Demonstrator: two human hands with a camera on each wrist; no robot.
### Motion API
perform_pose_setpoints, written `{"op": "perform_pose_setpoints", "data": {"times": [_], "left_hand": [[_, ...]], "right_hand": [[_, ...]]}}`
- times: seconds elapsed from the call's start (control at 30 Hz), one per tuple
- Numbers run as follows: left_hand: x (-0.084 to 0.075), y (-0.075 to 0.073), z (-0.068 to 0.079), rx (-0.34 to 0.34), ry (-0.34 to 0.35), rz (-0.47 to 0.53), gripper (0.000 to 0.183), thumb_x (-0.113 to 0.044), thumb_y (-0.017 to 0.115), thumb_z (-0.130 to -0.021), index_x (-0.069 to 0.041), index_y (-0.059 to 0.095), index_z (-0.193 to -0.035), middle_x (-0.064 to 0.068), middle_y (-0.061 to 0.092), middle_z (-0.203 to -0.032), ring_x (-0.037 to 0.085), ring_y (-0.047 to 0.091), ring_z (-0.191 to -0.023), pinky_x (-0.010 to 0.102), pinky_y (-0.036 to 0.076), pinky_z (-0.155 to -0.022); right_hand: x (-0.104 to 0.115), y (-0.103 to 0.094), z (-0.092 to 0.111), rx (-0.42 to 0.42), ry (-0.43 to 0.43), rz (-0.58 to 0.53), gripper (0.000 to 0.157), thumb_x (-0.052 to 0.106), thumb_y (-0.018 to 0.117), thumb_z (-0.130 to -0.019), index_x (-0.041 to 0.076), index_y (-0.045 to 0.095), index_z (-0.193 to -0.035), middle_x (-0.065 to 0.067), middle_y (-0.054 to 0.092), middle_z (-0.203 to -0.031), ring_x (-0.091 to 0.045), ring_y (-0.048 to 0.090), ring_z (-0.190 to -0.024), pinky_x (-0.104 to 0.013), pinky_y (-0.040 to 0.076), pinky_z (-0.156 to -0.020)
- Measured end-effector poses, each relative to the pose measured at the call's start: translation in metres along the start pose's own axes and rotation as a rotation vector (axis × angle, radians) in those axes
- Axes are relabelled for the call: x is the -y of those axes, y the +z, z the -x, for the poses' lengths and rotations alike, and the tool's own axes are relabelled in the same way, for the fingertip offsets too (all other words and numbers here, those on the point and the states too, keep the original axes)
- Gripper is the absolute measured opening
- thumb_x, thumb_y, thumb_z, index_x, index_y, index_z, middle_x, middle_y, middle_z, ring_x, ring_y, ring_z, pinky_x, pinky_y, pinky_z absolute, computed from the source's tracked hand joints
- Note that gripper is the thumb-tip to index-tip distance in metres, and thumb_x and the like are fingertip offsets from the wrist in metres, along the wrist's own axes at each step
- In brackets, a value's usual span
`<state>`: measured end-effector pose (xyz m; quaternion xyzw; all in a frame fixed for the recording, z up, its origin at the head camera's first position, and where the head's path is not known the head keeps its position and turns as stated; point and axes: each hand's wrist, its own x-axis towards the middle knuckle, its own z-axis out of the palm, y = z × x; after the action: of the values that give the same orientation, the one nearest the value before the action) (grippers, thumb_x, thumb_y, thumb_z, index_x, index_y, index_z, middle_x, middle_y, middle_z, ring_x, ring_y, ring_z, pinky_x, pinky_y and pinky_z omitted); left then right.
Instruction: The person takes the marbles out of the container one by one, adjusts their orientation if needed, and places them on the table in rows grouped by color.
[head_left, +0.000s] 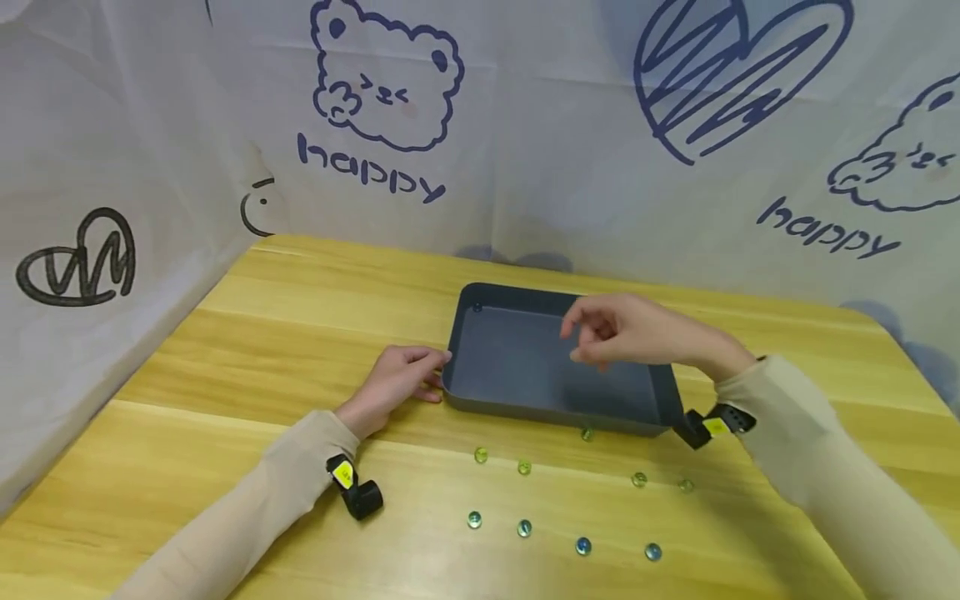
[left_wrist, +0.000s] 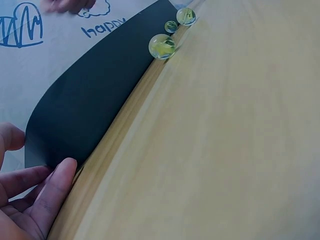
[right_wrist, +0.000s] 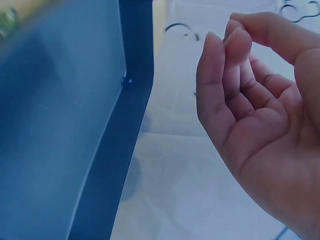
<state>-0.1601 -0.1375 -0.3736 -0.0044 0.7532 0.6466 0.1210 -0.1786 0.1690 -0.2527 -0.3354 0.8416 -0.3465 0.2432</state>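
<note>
A dark grey rectangular tray (head_left: 555, 410) sits on the wooden table. My left hand (head_left: 397, 379) rests at its left side, fingertips touching the outer wall near the front corner; the left wrist view shows the fingers (left_wrist: 57, 187) against that wall. Over the tray's right part hovers my right hand (head_left: 622, 329), fingers loosely bent, with nothing visible between thumb and fingertips. One small dark marble (head_left: 477, 307) lies in the tray's far left corner, also seen in the right wrist view. In front of the tray are yellow-green marbles (head_left: 524, 467) and blue-toned marbles (head_left: 582, 546).
The marbles lie loose in two rough rows, several in each; one green marble (head_left: 587, 434) is close by the tray's front wall. White cloth (head_left: 540, 167) with drawn bears and hearts hangs behind and left of the table (head_left: 225, 400). A small black camera is strapped to each wrist.
</note>
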Motion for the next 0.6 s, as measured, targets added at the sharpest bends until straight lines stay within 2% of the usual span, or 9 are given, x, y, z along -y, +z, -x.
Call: {"op": "perform_pose_setpoints", "data": {"times": [0.1,0.23,0.4,0.5,0.6], "left_hand": [[0.002,-0.001,-0.001,-0.002,0.006,0.004,0.031,-0.016,0.055,-0.098,0.008,0.066,-0.115,0.017,0.065,-0.104,0.015,0.063,-0.076,0.028,0.059,-0.065],[0.001,0.001,0.0,0.006,0.01,0.007,0.031,-0.016,0.056,-0.097,0.007,0.066,-0.115,0.017,0.065,-0.103,0.015,0.063,-0.076,0.028,0.059,-0.064],[0.0,0.001,0.001,0.001,0.01,0.008,0.031,-0.016,0.056,-0.097,0.008,0.066,-0.115,0.017,0.065,-0.102,0.014,0.062,-0.074,0.027,0.059,-0.063],[0.0,0.0,0.002,-0.005,0.011,0.009,0.03,-0.015,0.055,-0.098,0.007,0.066,-0.115,0.017,0.065,-0.103,0.014,0.062,-0.074,0.027,0.059,-0.063],[0.001,-0.001,0.003,-0.01,0.01,0.014,0.031,-0.016,0.055,-0.098,0.007,0.066,-0.115,0.017,0.064,-0.104,0.015,0.062,-0.075,0.027,0.059,-0.063]], "right_hand": [[-0.002,-0.005,-0.029,-0.013,0.019,0.041,0.023,0.012,0.061,-0.095,0.001,0.056,-0.115,-0.007,0.061,-0.075,-0.025,0.057,-0.066,-0.035,0.052,-0.063],[-0.007,-0.01,-0.056,-0.048,0.039,0.105,0.025,0.012,0.061,-0.095,-0.001,0.057,-0.115,-0.005,0.062,-0.073,-0.027,0.06,-0.067,-0.04,0.054,-0.067],[-0.01,-0.01,-0.086,-0.073,0.076,0.197,0.027,0.014,0.062,-0.094,0.0,0.059,-0.117,-0.012,0.065,-0.076,-0.038,0.059,-0.07,-0.036,0.051,-0.063],[-0.011,-0.008,-0.102,-0.065,0.097,0.205,0.029,0.015,0.063,-0.093,-0.001,0.06,-0.118,-0.016,0.066,-0.079,-0.04,0.059,-0.071,-0.036,0.05,-0.062],[-0.014,-0.006,-0.117,-0.06,0.119,0.196,0.031,0.014,0.064,-0.092,-0.002,0.06,-0.118,-0.017,0.067,-0.082,-0.035,0.061,-0.07,-0.035,0.052,-0.063]]}}
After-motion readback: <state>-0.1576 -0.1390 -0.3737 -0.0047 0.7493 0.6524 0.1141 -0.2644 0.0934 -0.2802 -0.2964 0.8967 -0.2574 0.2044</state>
